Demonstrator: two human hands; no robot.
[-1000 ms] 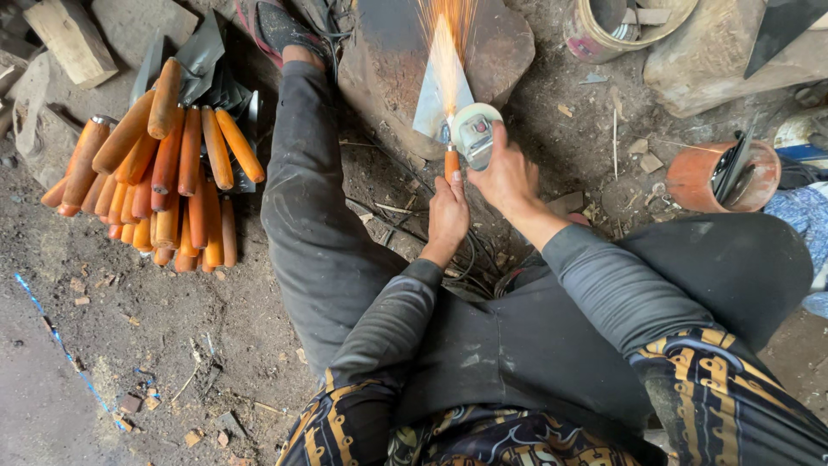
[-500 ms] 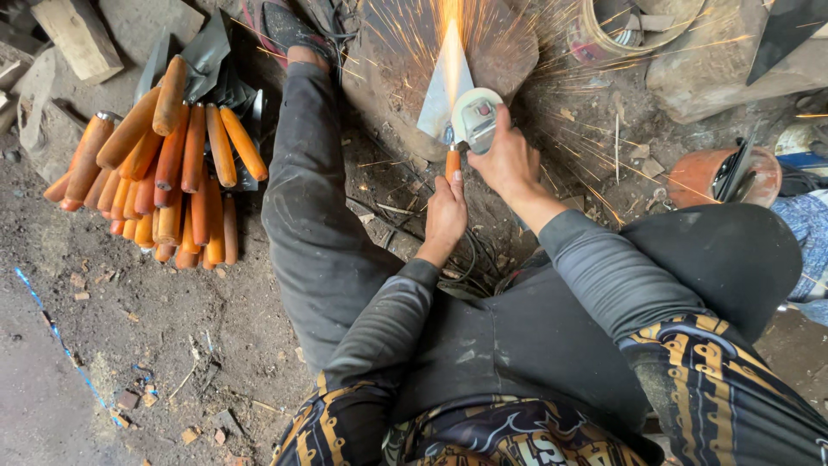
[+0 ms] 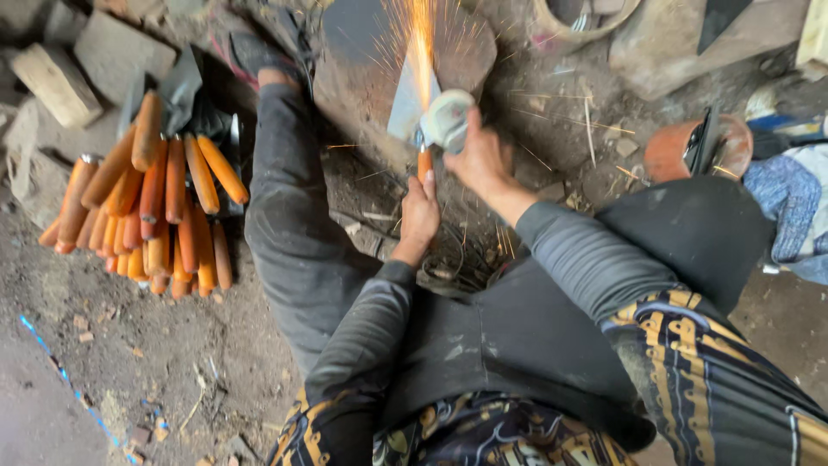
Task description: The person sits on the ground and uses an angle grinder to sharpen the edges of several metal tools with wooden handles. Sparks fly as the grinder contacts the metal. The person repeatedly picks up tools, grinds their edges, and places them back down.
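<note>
The left hand (image 3: 420, 210) is clenched around the orange wooden handle (image 3: 424, 162) of a flat grey metal blade (image 3: 404, 108), which lies on top of a round, rough wooden stump (image 3: 470, 47) near the top middle of the dirt ground (image 3: 172, 362). The right hand (image 3: 479, 160) grips a handheld grinder with a pale round head (image 3: 447, 119), pressed against the blade just above the handle; a plume of bright orange sparks (image 3: 421, 30) shoots up from the contact point and scatters over the stump. Both forearms are in dark grey sleeves (image 3: 569, 259), and the person sits low with 1 leg in dark trousers (image 3: 289, 216) stretched toward the stump's left side, the foot in a dark shoe (image 3: 259, 52). Toward the ground's left edge, well apart from the hands, lies a heap of tools with orange wooden handles (image 3: 159, 207), their dark metal blades (image 3: 181, 86) pointing up toward grey stone blocks (image 3: 56, 82) in the top left corner. Near the right edge stands a rusty orange round tin (image 3: 677, 151) holding a dark tool, with a blue patterned cloth (image 3: 789, 207) just beside it.
</note>
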